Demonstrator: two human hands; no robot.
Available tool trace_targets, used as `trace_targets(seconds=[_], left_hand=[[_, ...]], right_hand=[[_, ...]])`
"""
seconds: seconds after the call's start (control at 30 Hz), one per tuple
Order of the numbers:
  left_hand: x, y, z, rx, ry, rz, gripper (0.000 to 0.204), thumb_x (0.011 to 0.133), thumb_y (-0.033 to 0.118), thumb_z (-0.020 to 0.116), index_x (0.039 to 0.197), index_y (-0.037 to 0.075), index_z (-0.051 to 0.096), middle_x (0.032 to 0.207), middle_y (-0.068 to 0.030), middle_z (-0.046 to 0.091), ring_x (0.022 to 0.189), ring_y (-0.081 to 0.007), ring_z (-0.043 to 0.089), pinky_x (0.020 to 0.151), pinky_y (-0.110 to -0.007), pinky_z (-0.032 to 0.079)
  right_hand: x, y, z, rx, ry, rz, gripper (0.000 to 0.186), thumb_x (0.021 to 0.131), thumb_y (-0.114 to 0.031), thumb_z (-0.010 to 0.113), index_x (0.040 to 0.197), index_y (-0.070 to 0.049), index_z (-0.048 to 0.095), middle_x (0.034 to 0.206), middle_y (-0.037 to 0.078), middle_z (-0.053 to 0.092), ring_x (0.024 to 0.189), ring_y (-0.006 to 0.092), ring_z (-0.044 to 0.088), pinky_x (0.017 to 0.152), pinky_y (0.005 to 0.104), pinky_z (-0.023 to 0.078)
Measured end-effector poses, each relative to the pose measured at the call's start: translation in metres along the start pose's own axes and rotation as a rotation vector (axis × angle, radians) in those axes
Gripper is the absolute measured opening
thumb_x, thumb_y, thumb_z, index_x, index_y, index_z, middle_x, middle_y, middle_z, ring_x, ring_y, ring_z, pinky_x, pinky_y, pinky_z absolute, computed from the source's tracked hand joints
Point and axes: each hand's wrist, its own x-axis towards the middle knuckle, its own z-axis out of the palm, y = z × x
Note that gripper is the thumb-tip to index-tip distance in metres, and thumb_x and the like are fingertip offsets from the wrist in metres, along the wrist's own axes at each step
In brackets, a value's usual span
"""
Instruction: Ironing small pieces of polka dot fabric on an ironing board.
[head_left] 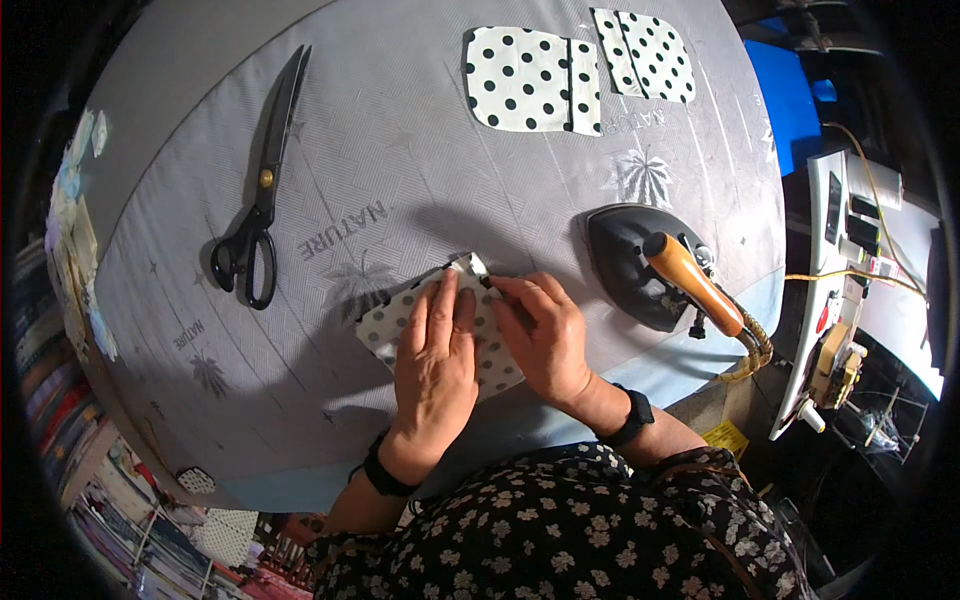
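A white fabric piece with black polka dots (378, 331) lies on the grey padded ironing surface (400, 150), close to its front edge. My left hand (437, 360) rests flat on it with the fingers stretched out, covering its middle. At the fabric's far right edge, my right hand (550, 345) pinches a narrow folded strip between thumb and fingers. A white underside shows where that edge turns over, beside my left fingertips. Part of the fabric is hidden under both hands.
An iron (640, 270) with a wooden handle stands to the right, its cord trailing toward the front edge. Black-handled scissors (267, 178) lie on the left. Two more polka-dot pieces (520, 80) lie at the back. A sewing machine (835, 300) stands beyond the right edge.
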Motion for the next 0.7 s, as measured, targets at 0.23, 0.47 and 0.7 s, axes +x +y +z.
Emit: trace_targets(seconds=[0.23, 0.47, 0.7], left_hand=[[0.0, -0.002, 0.001, -0.05, -0.008, -0.024, 0.052, 0.082, 0.002, 0.061, 0.133, -0.004, 0.051, 0.151, -0.0147, 0.037, 0.134, -0.0342, 0.04, 0.104, -0.044, 0.042], [-0.002, -0.003, 0.001, -0.084, 0.023, -0.001, 0.051, 0.082, 0.001, 0.061, 0.132, -0.004, 0.051, 0.15, -0.0143, 0.038, 0.132, -0.0355, 0.042, 0.105, -0.046, 0.042], [-0.008, 0.005, 0.0, -0.083, 0.042, 0.0, 0.049, 0.083, 0.003, 0.064, 0.13, -0.006, 0.052, 0.15, -0.0158, 0.037, 0.136, -0.0374, 0.038, 0.109, -0.045, 0.039]], right_hand=[[0.002, 0.0, 0.0, 0.028, -0.003, 0.007, 0.02, 0.083, -0.006, 0.069, 0.103, -0.002, 0.068, 0.086, 0.013, 0.064, 0.073, 0.0285, 0.065, 0.064, 0.0364, 0.053], [-0.003, -0.002, -0.003, 0.016, -0.166, 0.207, 0.022, 0.083, -0.02, 0.073, 0.094, -0.002, 0.067, 0.076, 0.014, 0.068, 0.066, 0.0292, 0.068, 0.06, 0.0371, 0.053], [-0.013, 0.001, -0.011, -0.027, -0.069, 0.251, 0.019, 0.081, -0.017, 0.076, 0.085, 0.0, 0.067, 0.068, 0.01, 0.066, 0.056, 0.0135, 0.06, 0.053, 0.0291, 0.048]])
